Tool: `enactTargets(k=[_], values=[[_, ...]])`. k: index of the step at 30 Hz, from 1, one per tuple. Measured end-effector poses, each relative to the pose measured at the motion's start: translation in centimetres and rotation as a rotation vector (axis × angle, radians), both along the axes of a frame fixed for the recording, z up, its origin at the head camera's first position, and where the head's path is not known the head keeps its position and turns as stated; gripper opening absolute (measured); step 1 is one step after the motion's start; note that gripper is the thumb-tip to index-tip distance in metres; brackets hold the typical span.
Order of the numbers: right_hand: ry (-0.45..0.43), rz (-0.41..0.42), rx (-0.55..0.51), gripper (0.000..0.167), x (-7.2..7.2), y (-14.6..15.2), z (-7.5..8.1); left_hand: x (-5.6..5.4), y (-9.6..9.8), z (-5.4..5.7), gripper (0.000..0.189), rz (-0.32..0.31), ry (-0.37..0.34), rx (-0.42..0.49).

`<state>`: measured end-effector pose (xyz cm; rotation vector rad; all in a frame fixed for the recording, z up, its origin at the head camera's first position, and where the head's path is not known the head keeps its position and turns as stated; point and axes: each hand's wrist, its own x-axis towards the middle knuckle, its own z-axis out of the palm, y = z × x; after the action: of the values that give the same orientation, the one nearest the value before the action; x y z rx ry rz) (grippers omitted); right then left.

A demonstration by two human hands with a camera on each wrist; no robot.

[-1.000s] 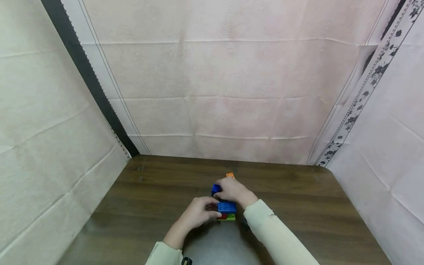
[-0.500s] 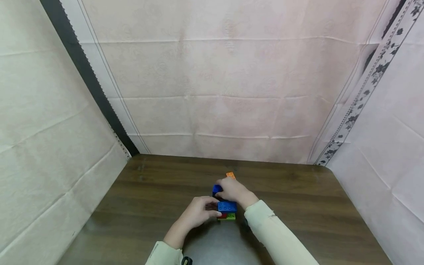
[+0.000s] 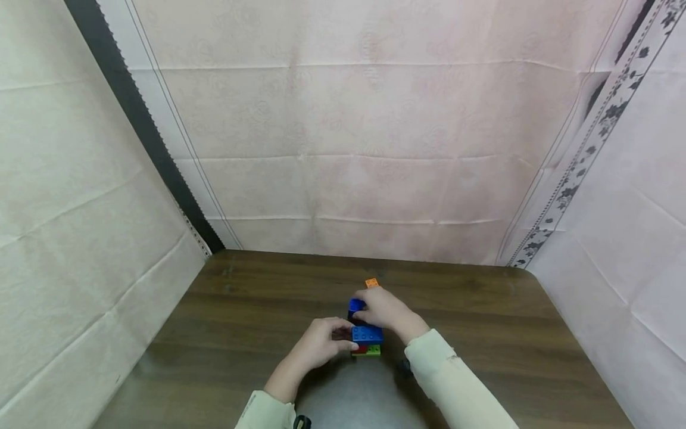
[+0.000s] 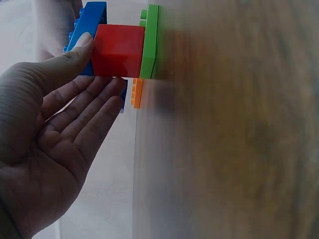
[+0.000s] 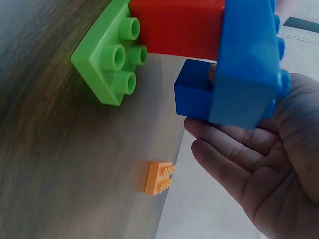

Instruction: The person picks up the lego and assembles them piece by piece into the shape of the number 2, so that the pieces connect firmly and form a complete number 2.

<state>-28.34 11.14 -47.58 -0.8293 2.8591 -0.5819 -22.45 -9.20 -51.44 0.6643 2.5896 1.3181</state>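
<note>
Cloth hangings (image 3: 375, 131), pale, creased, on three sides; full extent in the head view only.

Surface (image 3: 482, 339), wood-grain, carrying the toy bricks.

Right hand (image 3: 387, 310), pale sleeve: fingers pinching the small blue block; the grip is partly hidden in the right wrist view by the stack.

Left hand (image 3: 317, 344), pale sleeve: thumb and fingers at the left end of the long blue brick, holding it. The left wrist view adds the lower fingers, extended and spread.

Long blue brick (image 3: 367, 335), studded, top of a stack before the person.

Green plate (image 5: 102, 62), base of the stack; four bare studs plain in the right wrist view, under the blue brick's overhang.

Red block (image 4: 118, 51), between the two, at one end; a sliver from the head, a whole face from the left wrist.

Small blue block (image 5: 193, 92), just beyond the stack.

Orange brick (image 3: 372, 283), farthest out; two stud rows clearest from the right wrist.
</note>
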Motion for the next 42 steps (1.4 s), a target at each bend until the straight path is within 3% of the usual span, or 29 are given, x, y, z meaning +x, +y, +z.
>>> enactTargets(k=[28, 42], values=[[-0.069, -0.046, -0.167, 0.037, 3.1, 3.5, 1.2, 0.2, 0.1, 0.2, 0.025, 0.015, -0.008, -0.018], [-0.056, -0.006, -0.223, 0.041, 4.6, 4.9, 1.8, 0.1, 0.0, 0.1, 0.025, 0.014, -0.003, -0.016]])
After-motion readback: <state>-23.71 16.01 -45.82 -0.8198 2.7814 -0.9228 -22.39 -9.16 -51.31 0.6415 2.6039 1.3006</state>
